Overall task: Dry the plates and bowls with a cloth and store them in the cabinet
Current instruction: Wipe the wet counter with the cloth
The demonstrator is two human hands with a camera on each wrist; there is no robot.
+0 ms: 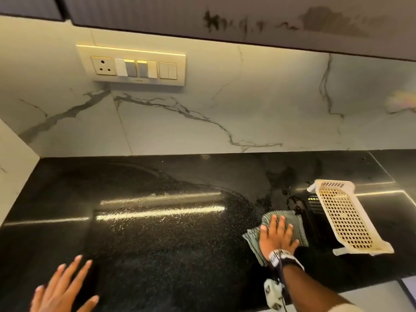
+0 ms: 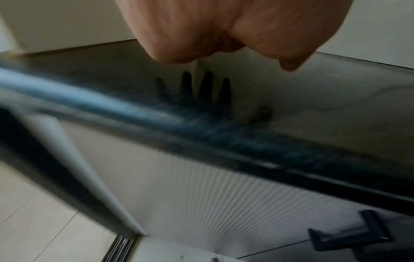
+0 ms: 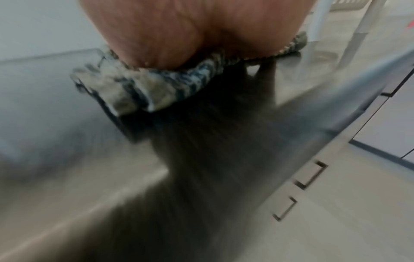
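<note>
My right hand [image 1: 276, 235] lies flat with straight fingers on a green striped cloth [image 1: 297, 224], pressing it onto the black granite counter [image 1: 157, 221]. In the right wrist view the heel of that hand [image 3: 156, 35] sits on the bunched cloth [image 3: 143, 88]. My left hand [image 1: 65, 287] hovers over the counter's near left part with its fingers spread and holds nothing. The left wrist view shows only the palm [image 2: 224, 30] and its shadow on the counter. No plates or bowls are in view.
An empty cream plastic drying rack [image 1: 344, 217] stands tilted just right of the cloth. Wet streaks mark the counter behind the cloth. A switch panel [image 1: 135, 66] sits on the marble backsplash. An upper cabinet [image 1: 225, 16] overhangs; lower cabinet handles [image 3: 311, 175] show below the counter edge.
</note>
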